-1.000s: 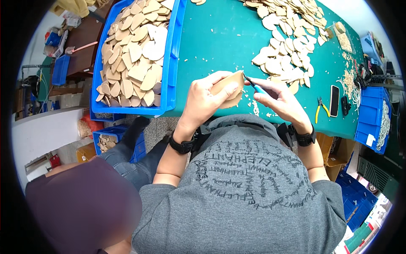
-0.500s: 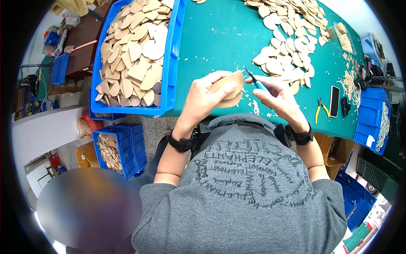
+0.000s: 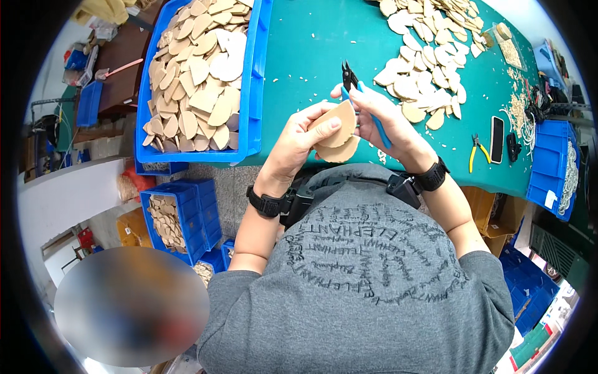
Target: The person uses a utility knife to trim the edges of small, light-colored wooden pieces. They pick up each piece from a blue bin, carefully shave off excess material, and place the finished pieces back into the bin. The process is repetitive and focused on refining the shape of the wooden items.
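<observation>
evidently, the left hand (image 3: pixel 298 138) is closed around the held tan pieces (image 3: pixel 341 121), at least two of them by the look of it, one overlapping the other, with the thumb pressed flat across the upper face and the fingers behind. that pinch probably serves to stop the thin pieces slipping while leaving their rounded edges bare on the right side. the right hand (image 3: pixel 392 128) is partly curled around the blue-handled cutters (image 3: pixel 350 80), whose dark tips point up and away from the body, parted slightly; held so, the blades seem to be kept clear of the pieces.

the held tan pieces sit between the hands, in the left one's grip and just beside the right one's fingers, above the near edge of the green desk (image 3: pixel 311 50). to the left, a blue tray (image 3: pixel 256 93) gathers a heap of similar pieces (image 3: pixel 193 81), perhaps so that they stay together; beyond the right hand lies a loose spread of pieces (image 3: pixel 430 68). yellow-handled pliers (image 3: pixel 478 153) and a phone (image 3: pixel 496 140) rest farther right, apart from the hands.
</observation>
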A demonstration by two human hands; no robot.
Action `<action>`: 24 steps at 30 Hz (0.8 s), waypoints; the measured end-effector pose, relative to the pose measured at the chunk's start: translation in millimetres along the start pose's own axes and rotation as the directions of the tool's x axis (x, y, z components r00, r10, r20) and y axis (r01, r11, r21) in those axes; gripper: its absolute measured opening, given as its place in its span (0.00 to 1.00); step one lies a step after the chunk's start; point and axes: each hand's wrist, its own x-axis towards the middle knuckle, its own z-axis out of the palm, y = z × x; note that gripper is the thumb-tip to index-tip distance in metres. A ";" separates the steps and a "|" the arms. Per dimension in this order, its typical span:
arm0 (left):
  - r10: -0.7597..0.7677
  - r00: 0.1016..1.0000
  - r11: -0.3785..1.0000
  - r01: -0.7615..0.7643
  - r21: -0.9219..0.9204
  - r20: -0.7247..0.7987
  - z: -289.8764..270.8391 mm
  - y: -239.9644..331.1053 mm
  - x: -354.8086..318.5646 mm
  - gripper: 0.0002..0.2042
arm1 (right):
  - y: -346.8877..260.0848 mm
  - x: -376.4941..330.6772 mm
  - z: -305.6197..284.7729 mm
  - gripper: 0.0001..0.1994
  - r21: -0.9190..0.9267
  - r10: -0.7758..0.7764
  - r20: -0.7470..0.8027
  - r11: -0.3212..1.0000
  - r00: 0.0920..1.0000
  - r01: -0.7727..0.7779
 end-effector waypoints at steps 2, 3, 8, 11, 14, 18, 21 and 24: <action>0.024 1.000 0.993 -0.026 -0.115 -0.020 -0.4 -5.1 0.9 0.18 | 4.2 -5.3 1.2 0.20 0.021 -0.064 0.013 0.998 0.998 0.063; 0.035 0.999 0.985 -0.041 -0.168 -0.036 1.2 -6.2 1.1 0.18 | 3.7 -9.7 3.3 0.20 -0.041 -0.110 0.051 0.993 0.993 0.112; 0.021 1.000 0.970 -0.019 -0.242 0.008 -1.1 -14.8 1.1 0.25 | 7.6 -12.5 5.6 0.23 -0.215 -0.158 -0.007 0.965 0.987 0.153; 0.024 0.999 0.974 -0.030 -0.223 -0.027 4.2 -16.4 3.5 0.21 | 16.7 -6.4 2.4 0.18 -0.007 -0.132 -0.093 0.991 0.987 0.131; 0.042 0.994 0.992 -0.053 -0.116 -0.097 -4.3 -13.4 3.9 0.18 | 15.7 -3.7 -2.8 0.17 0.027 -0.082 -0.097 0.996 0.992 0.085; 0.363 0.712 0.930 -0.235 0.283 -0.601 -70.7 30.5 4.1 0.13 | 3.2 -21.1 -29.2 0.20 -0.086 -0.149 -0.138 0.987 0.979 0.138; 0.472 0.363 0.875 -0.301 0.378 -0.804 -149.1 68.2 -0.1 0.15 | -4.8 -46.0 -56.9 0.19 -0.136 -0.183 -0.258 0.979 0.949 0.152; 0.479 0.332 0.878 -0.213 0.430 -0.813 -273.1 76.4 -17.5 0.25 | -4.7 -75.8 -83.9 0.20 -0.128 -0.197 -0.341 0.979 0.919 0.162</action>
